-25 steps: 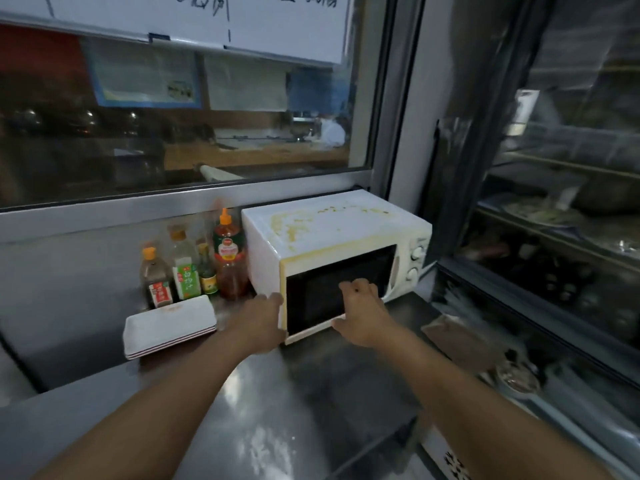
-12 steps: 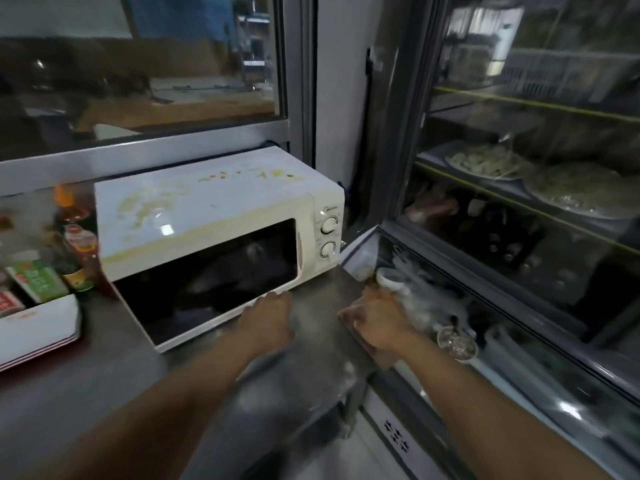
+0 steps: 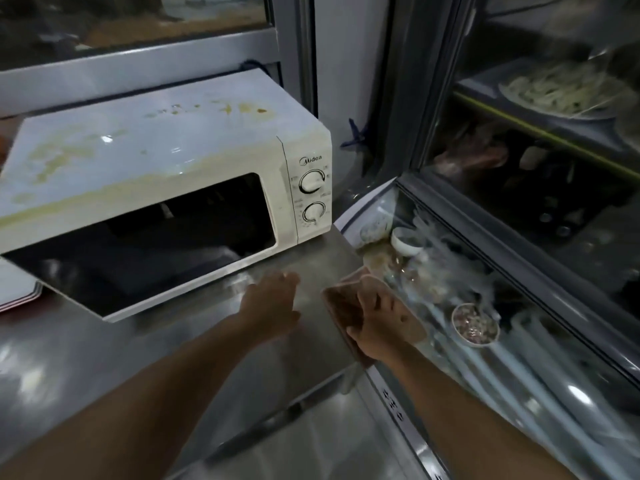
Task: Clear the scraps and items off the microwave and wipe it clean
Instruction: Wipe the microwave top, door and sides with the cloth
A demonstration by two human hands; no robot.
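our right hand (image 3: 381,315) lies on the brown cloth (image 3: 341,303) at the desk (image 3: 104,358) edge, grasping it; our left hand (image 3: 273,306) hangs released before the stained microwave (image 3: 156,161).

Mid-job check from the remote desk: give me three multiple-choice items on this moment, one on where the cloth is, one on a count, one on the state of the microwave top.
1. Where is the brown cloth?
A. on top of the microwave
B. under the right hand at the counter's right edge
C. inside the microwave

2. How many round dials does the microwave show?
A. one
B. two
C. four

3. What state is the microwave's top in?
A. wiped clean
B. covered with boxes
C. stained with yellowish smears

Answers: 1 B, the right hand lies over the cloth beside the glass case. 2 B, an upper dial and a lower dial sit on the panel. 3 C, smears and spots mark the white top.
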